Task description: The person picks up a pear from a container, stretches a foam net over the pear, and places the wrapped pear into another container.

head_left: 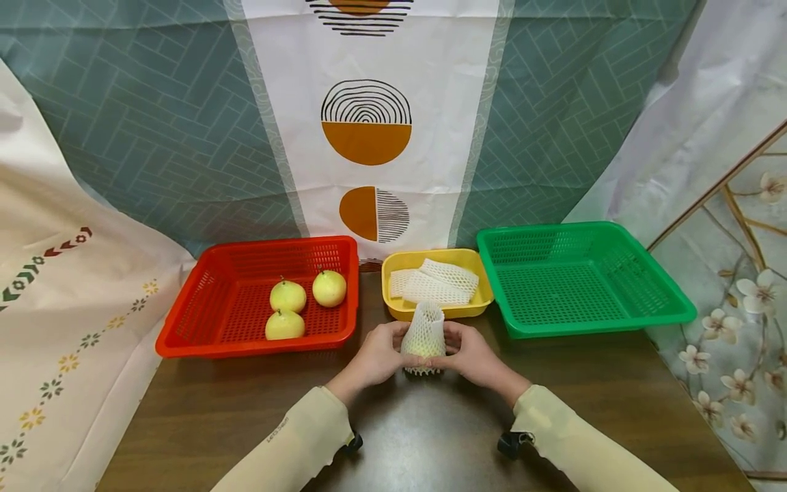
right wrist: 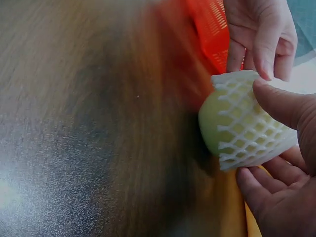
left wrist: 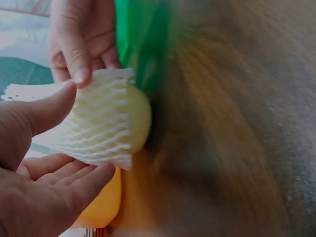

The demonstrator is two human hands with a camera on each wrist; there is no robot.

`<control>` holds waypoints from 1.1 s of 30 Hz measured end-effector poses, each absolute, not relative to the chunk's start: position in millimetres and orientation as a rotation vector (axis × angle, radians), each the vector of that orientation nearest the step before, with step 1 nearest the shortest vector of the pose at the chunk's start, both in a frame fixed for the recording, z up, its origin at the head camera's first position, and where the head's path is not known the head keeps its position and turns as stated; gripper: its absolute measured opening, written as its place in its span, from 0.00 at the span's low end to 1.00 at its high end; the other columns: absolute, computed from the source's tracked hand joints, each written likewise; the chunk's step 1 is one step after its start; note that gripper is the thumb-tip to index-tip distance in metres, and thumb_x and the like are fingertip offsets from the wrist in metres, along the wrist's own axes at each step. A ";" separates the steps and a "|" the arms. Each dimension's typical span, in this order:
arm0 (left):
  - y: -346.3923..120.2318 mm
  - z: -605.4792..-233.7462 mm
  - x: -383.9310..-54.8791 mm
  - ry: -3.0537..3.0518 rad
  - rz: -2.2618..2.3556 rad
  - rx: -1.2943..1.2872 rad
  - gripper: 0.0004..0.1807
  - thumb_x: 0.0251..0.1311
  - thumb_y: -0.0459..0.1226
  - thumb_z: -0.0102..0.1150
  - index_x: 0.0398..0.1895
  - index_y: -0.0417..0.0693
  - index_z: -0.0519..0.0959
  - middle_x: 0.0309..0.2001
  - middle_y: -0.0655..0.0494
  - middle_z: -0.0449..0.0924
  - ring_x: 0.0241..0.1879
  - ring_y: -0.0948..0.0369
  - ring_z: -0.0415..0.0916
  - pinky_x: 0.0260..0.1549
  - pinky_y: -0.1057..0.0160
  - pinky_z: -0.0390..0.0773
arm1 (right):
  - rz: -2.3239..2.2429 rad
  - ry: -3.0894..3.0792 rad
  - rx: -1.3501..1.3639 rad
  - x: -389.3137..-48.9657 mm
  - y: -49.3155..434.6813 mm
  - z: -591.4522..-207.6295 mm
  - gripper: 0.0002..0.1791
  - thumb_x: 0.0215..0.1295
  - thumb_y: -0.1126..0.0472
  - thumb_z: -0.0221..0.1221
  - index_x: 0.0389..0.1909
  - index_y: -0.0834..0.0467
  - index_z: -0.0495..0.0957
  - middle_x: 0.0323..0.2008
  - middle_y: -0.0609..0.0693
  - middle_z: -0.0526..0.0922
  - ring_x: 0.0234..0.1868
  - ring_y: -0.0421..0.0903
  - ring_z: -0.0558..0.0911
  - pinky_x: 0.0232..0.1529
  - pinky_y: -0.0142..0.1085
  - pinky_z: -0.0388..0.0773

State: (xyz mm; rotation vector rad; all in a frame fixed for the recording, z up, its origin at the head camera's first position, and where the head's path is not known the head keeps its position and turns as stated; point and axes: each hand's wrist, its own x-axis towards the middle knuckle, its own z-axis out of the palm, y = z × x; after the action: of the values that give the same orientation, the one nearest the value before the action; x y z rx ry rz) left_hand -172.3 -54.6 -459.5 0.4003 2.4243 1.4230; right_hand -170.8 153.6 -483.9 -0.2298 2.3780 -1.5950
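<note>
A white foam fruit net (head_left: 426,329) stands upright near the middle of the table, pulled over a round yellow-green pear (right wrist: 209,124). The pear's lower end pokes out past the net's edge in both wrist views, while the upper part of the net narrows to an open tube. From the left, my left hand (head_left: 380,352) holds the netted pear between thumb and fingers. My right hand (head_left: 475,355) grips it the same way from the opposite side. The thumbs come close together on the near side.
A red basket (head_left: 215,348) on the left holds three pears (head_left: 287,297). Behind the hands, a yellow basket (head_left: 393,311) contains more foam nets (head_left: 439,283). To the right stands a green basket (head_left: 547,290) with nothing in it. Patterned cloth (head_left: 184,123) hangs behind the wooden table (head_left: 418,444).
</note>
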 end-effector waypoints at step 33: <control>-61.4 -432.4 -178.4 2.263 1.939 0.280 0.34 0.45 0.45 0.72 0.58 0.51 0.72 0.51 0.51 0.79 0.49 0.55 0.79 0.45 0.62 0.81 | -1.828 2.165 -0.258 -180.6 154.0 -430.4 0.35 0.57 0.42 0.61 0.64 0.48 0.63 0.55 0.52 0.76 0.50 0.47 0.79 0.49 0.41 0.80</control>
State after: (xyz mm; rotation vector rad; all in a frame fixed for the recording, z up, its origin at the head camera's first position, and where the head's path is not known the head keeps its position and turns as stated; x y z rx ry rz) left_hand -178.4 -61.4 -432.4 0.2804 2.2631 1.9388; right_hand -180.6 154.0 -430.4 -0.2577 2.1645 -1.8283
